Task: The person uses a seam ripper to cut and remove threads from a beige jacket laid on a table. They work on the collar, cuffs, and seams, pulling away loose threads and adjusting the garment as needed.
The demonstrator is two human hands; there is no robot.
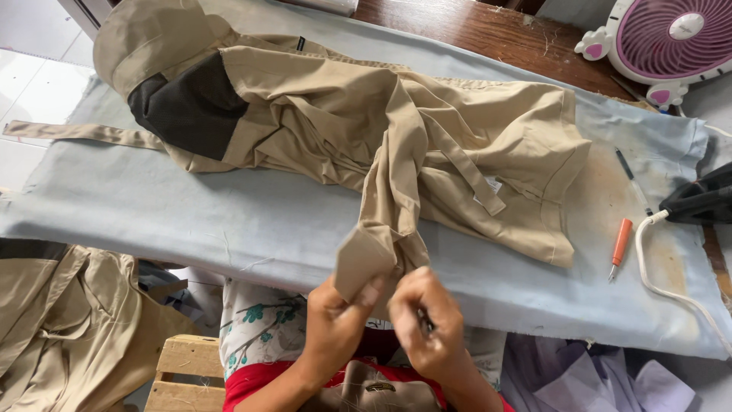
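Two hands work: my left hand (335,317) pinches the tan jacket (366,137) cuff, my right hand (427,313) grips a small dark tool (424,323).

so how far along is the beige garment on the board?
Done: the beige garment lies spread on the padded board. In hand: the left hand pinches a sleeve end; the right hand works a small dark tool at it. Left: cannot tell; more beige pieces lie piled beside.
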